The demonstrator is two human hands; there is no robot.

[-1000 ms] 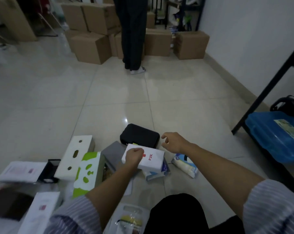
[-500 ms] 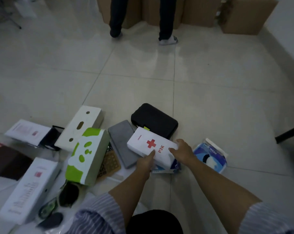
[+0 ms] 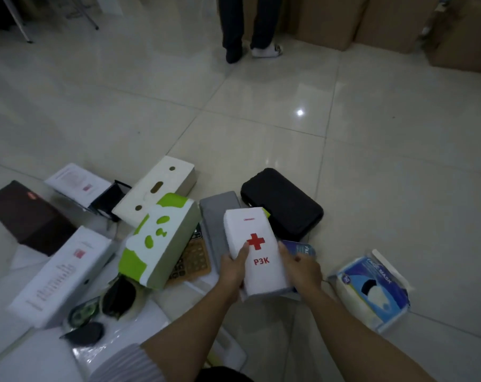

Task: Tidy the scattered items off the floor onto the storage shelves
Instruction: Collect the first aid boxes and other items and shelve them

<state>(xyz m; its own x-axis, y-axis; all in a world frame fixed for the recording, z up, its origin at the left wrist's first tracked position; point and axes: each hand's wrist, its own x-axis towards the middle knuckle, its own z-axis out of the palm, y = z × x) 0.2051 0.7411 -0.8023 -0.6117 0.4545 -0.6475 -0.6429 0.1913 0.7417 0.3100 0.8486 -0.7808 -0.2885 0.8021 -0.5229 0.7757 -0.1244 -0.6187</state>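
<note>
The tiled floor (image 3: 371, 161) lay bare ahead and to the right, up to the cardboard boxes (image 3: 330, 20) and a standing person's legs (image 3: 247, 26) at the far edge. The clutter crowded the near left: a green-and-white box (image 3: 162, 241), a cream box (image 3: 156, 188), a white box (image 3: 60, 274), a dark brown box (image 3: 27, 216). The white first-aid box (image 3: 257, 252) (red cross, "P3K") was held between both hands above a grey pouch (image 3: 214, 221) and just beside a black case (image 3: 283, 205). The left hand (image 3: 232, 271) gripped its left edge, thumb across the face; the right hand (image 3: 302, 268) clasped its right edge. A face-mask pack (image 3: 371, 288) lay on the floor to the right, apart from the hands.
</note>
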